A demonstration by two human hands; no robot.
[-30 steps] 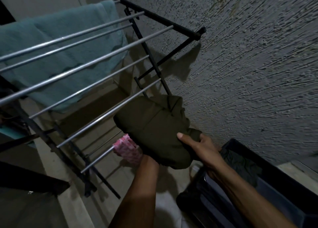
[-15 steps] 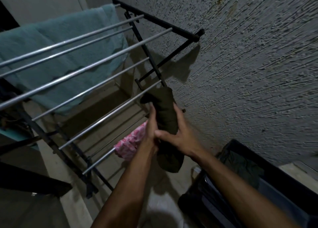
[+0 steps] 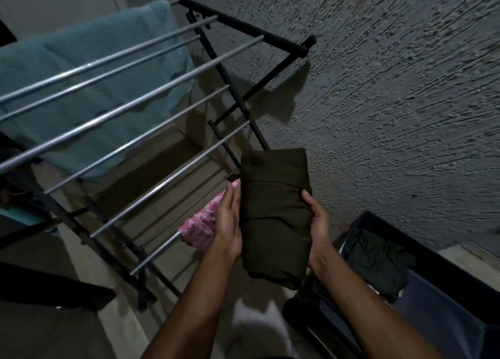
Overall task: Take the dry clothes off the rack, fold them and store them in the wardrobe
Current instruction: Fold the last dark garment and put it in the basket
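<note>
No readable text, labels, brands or numbers anywhere. Only marking: a repeating red-and-pink geometric print on the pink cloth (image 3: 201, 224) just left of the left grip, pattern only, no letters.
</note>
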